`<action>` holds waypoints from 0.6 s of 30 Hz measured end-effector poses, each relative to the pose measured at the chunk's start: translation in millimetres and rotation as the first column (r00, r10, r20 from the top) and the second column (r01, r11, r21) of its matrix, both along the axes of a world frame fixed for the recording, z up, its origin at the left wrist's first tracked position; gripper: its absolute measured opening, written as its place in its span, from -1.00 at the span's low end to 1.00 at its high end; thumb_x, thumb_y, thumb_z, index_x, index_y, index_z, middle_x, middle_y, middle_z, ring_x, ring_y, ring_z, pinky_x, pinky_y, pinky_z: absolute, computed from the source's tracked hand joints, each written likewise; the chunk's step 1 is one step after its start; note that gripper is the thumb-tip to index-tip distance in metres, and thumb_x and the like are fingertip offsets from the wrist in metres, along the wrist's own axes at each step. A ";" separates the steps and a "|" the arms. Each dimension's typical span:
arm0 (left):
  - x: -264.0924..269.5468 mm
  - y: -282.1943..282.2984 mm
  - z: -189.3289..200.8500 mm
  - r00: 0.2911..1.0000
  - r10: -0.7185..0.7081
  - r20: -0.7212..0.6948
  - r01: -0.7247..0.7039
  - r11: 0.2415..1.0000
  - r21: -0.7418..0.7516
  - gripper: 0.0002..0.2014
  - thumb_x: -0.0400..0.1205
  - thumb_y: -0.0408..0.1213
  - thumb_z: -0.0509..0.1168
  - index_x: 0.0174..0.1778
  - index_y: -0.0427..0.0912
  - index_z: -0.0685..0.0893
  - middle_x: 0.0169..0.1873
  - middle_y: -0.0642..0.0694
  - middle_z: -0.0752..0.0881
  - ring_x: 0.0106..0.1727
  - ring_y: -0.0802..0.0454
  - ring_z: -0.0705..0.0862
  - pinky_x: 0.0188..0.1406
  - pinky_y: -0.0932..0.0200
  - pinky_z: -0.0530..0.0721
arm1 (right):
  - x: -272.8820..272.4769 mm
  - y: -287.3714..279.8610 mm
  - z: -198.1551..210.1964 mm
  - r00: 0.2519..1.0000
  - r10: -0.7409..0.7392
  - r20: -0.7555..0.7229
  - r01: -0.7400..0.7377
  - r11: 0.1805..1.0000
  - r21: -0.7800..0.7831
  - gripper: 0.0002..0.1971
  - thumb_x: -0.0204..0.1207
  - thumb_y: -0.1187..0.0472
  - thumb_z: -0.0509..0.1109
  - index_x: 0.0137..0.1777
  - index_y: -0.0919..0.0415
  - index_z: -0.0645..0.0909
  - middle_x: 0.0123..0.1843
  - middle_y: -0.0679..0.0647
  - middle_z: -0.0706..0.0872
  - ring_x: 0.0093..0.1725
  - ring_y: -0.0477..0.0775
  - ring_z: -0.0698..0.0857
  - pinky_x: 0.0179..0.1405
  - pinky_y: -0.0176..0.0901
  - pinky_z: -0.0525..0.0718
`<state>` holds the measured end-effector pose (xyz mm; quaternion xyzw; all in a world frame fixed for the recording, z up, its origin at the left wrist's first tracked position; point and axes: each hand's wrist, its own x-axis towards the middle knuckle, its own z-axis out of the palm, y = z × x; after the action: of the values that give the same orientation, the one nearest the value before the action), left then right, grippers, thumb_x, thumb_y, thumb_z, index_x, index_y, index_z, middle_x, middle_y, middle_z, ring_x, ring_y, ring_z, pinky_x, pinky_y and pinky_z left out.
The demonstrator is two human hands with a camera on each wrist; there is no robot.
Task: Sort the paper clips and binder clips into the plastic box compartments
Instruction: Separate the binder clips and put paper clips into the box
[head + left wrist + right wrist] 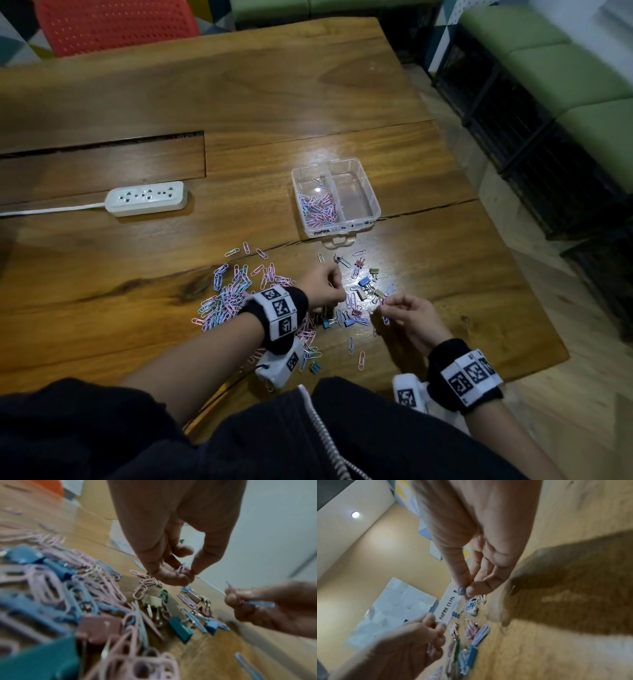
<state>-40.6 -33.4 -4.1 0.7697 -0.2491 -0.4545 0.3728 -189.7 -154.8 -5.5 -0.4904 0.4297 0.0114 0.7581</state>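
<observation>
**Both hands pinching clips just in front of the box**

Our right hand (pixel 409 317) pinches a blue paper clip (pixel 461 590) between thumb and fingertips (pixel 471 590), the other fingers loosely curled behind. Its long axis is hard to read: in the right wrist view we see it almost end-on. Our left hand (pixel 323 286) is curled round a few pink paper clips (pixel 181 569), held between thumb and fingers above the table.

We take the plastic box (pixel 371 200) as our landmark. Both hands hover on its near side, the left one closer to it. Under and between them lies the mixed scatter of binder clips (pixel 364 281), blue, pink, teal and beige, pointing every way. To the near left of the box spreads the big heap of paper clips (pixel 224 299), pink and blue, with no shared direction; a few strays lie nearer us.

The box stands open, its long axis running away from us and its latch tab toward us. Its left compartment holds paper clips; a label on the near wall reads "PAPER CLIPS". The right compartment shows only clear floor.

The wooden table (pixel 239 96) stretches bare beyond the box. Its right edge runs well right of the box, with floor past it. A white power strip (pixel 147 198) sits far left of the box, apart from the clips.
</observation>
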 end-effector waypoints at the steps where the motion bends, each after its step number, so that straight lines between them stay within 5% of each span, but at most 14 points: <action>1: -2.2 -3.2 -1.3 0.998 -0.050 0.030 0.050 0.999 0.006 -0.70 0.49 -0.52 0.29 -0.37 -0.09 0.36 -0.37 0.00 0.50 -0.38 0.10 0.51 -0.32 0.20 0.64 | 0.4 -0.7 -1.3 1.000 -0.021 0.014 0.020 0.998 0.058 -0.85 0.45 0.53 0.25 -0.17 0.29 0.53 -0.27 0.16 0.60 -0.28 0.10 0.62 -0.37 -0.08 0.63; 5: -5.5 -11.3 -6.2 0.877 -0.402 0.264 0.375 0.915 0.146 -0.86 0.51 -0.40 0.33 -0.05 -0.14 0.60 -0.04 -0.11 0.57 -0.03 -0.01 0.58 0.13 0.02 0.67 | 1.8 -2.2 -6.8 0.991 -0.131 0.022 0.119 0.951 0.286 -0.73 0.54 0.49 0.09 0.14 0.33 0.53 -0.20 0.16 0.54 -0.28 0.02 0.54 -0.42 -0.25 0.69; 9: -5.8 -15.5 -7.2 0.594 -0.618 0.516 0.514 0.784 0.348 -0.76 0.55 -0.23 0.33 0.14 -0.07 0.65 0.14 -0.14 0.53 0.20 -0.07 0.50 0.21 -0.06 0.61 | 3.8 -1.6 -8.4 0.967 -0.255 0.017 0.228 0.890 0.394 -0.77 0.53 0.35 0.02 -0.15 0.36 0.52 -0.29 0.15 0.46 -0.34 0.01 0.50 -0.53 -0.33 0.64; 12: -7.9 -18.2 -7.6 0.506 -0.604 0.615 0.499 0.787 0.363 -0.80 0.57 -0.28 0.31 0.08 -0.19 0.68 0.10 -0.17 0.57 0.15 -0.10 0.55 0.16 -0.03 0.65 | 6.3 0.6 -8.2 0.981 -0.189 0.045 0.169 0.945 0.280 -0.72 0.58 0.24 0.06 -0.29 0.31 0.48 -0.35 0.12 0.49 -0.44 -0.01 0.55 -0.46 -0.28 0.62; 15: -6.1 -14.2 -11.7 0.502 -0.599 0.623 0.462 0.795 0.392 -0.74 0.63 -0.22 0.22 0.14 -0.27 0.61 0.12 -0.18 0.58 0.16 -0.08 0.56 0.18 0.04 0.63 | 8.7 6.3 -7.7 0.999 0.026 -0.025 -0.026 0.999 0.021 -0.76 0.55 0.23 0.23 -0.36 0.24 0.47 -0.42 0.07 0.51 -0.45 -0.02 0.50 -0.37 -0.21 0.53; 16: -5.0 -11.8 -13.3 0.511 -0.601 0.615 0.447 0.797 0.407 -0.71 0.65 -0.18 0.18 0.18 -0.28 0.58 0.14 -0.18 0.57 0.18 -0.07 0.55 0.20 0.05 0.62 | 8.7 8.8 -9.0 0.985 0.136 -0.103 -0.151 0.975 -0.160 -0.77 0.51 0.26 0.31 -0.38 0.21 0.46 -0.43 0.05 0.52 -0.45 -0.04 0.50 -0.38 -0.25 0.50; 18: -3.0 -7.3 -14.2 0.548 -0.603 0.580 0.424 0.798 0.429 -0.67 0.68 -0.14 0.11 0.21 -0.30 0.54 0.15 -0.18 0.55 0.17 -0.05 0.53 0.23 0.04 0.61 | 8.8 15.5 -13.5 0.925 0.283 -0.254 -0.373 0.802 -0.466 -0.76 0.40 0.28 0.45 -0.38 0.14 0.43 -0.40 0.00 0.55 -0.41 -0.07 0.52 -0.32 -0.25 0.50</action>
<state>-43.6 -40.6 -18.3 0.8116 -0.5287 -0.2484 0.0058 -180.9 -139.3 -19.0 -0.7358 0.3897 0.0721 0.5491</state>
